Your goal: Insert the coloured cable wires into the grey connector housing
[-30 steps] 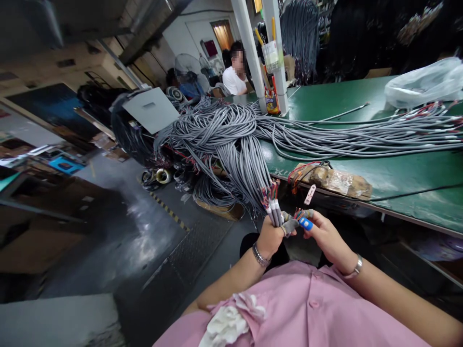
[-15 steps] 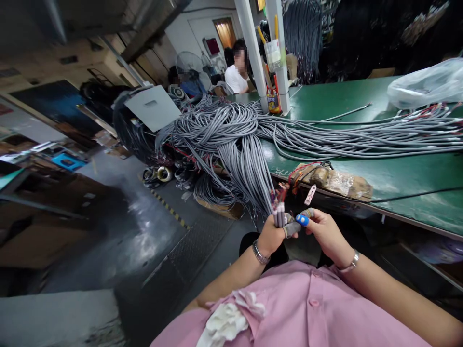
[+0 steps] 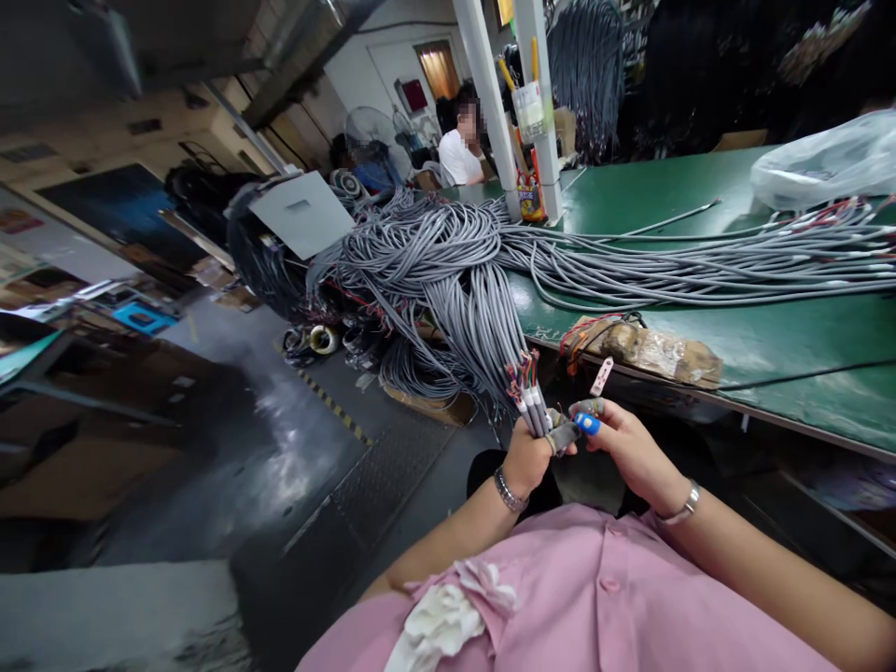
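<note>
My left hand (image 3: 530, 457) is closed around several grey cable ends (image 3: 536, 415), which point upward with white collars and fanned-out coloured wires (image 3: 524, 373). Close beside it, my right hand (image 3: 626, 453) has thumb and forefinger pinched together. A blue cover (image 3: 586, 425) wraps its thumb, and greyish wraps cover fingers on both hands. Whatever lies in the right pinch is too small to make out. Behind the held ends, a thick sheaf of grey cables (image 3: 480, 313) hangs over the bench corner from a tangled heap (image 3: 427, 233).
The green bench (image 3: 791, 345) carries a long run of grey cables (image 3: 700, 271), a taped wooden block (image 3: 651, 353) at its front edge and a clear plastic bag (image 3: 826, 168). White posts (image 3: 490, 103) rise at the back. A person (image 3: 460, 154) sits beyond. Cable coils (image 3: 322, 338) lie on the floor.
The held cable ends have tilted to the left, and their coloured wires now fan out more visibly. Both hands stay nearly in place; the view has shifted slightly.
</note>
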A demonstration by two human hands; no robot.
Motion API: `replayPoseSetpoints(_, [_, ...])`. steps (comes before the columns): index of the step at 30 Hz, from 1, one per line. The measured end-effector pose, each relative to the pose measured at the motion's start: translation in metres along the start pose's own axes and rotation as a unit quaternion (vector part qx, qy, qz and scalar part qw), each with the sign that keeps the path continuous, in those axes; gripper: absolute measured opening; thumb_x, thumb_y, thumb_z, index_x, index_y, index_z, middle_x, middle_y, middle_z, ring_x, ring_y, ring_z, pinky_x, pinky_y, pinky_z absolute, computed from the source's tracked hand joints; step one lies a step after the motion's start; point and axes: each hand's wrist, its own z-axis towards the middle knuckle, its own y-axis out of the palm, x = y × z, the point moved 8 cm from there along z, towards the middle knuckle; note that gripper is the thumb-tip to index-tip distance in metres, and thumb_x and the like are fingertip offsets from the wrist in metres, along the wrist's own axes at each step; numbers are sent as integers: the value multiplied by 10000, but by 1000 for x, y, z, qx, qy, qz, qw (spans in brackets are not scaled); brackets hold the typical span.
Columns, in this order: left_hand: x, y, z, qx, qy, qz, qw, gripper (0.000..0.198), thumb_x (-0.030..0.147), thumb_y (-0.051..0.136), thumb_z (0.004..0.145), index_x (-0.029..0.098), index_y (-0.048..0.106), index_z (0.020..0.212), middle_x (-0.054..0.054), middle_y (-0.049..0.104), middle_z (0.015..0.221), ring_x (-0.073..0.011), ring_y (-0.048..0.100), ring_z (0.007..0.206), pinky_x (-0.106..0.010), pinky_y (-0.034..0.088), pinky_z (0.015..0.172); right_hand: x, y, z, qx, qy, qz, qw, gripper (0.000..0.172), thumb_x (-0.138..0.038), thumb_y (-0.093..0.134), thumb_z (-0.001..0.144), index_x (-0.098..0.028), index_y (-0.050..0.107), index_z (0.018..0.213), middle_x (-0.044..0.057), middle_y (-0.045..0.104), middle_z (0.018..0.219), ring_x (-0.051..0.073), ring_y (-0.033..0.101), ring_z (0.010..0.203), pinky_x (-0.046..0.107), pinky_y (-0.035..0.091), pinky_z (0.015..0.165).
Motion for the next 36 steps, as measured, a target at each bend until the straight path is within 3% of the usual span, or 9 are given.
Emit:
replayPoseSetpoints(7, [-4, 3, -3, -44, -28, 63, 997, 305, 395, 787, 691, 122, 661, 637, -28, 638, 588, -118, 561, 546, -247, 432, 563, 4, 7, 4, -8, -3, 10, 1000, 343, -519, 715, 743, -194, 615, 785, -9, 632, 648, 141, 577, 532, 287, 414, 541])
replayPoseSetpoints(16, [-4, -2, -2, 21, 3, 20, 1000, 331, 423, 713, 765, 138, 654, 606, -28, 623, 579, -121, 555, 556, -258, 438, 590, 16, 1, 1, 55, 9, 60, 997, 299, -474, 697, 782, -193, 597, 798, -15, 600, 601, 121, 522, 538, 262, 405, 539])
replayPoseSetpoints(24, [-6, 10, -4, -54, -11, 82, 995, 293, 374, 819, 635, 151, 631, 606, -1, 609, 606, -120, 528, 583, -252, 433, 589, 26, 7, 7, 79, 36, 118, 989, 279, -447, 713, 754, -208, 580, 808, -29, 575, 611, 116, 476, 459, 255, 411, 428])
replayPoseSetpoints(30, [-16, -13, -3, 22, -9, 11, 1000, 317, 399, 717, 771, 141, 639, 604, -22, 611, 569, -118, 542, 551, -250, 413, 572, 27, 0, 0, 50, 34, 160, 985, 416, -596, 598, 823, -206, 661, 952, 41, 650, 818, 146, 593, 650, 296, 499, 623])
replayPoseSetpoints(36, [-15, -13, -2, 31, 22, -14, 999, 296, 362, 708, 790, 132, 670, 608, -29, 624, 576, -104, 521, 543, -239, 399, 562, 22, 2, -3, 3, 50, 105, 993, 323, -457, 732, 767, -189, 663, 935, 5, 594, 710, 133, 550, 645, 267, 451, 611])
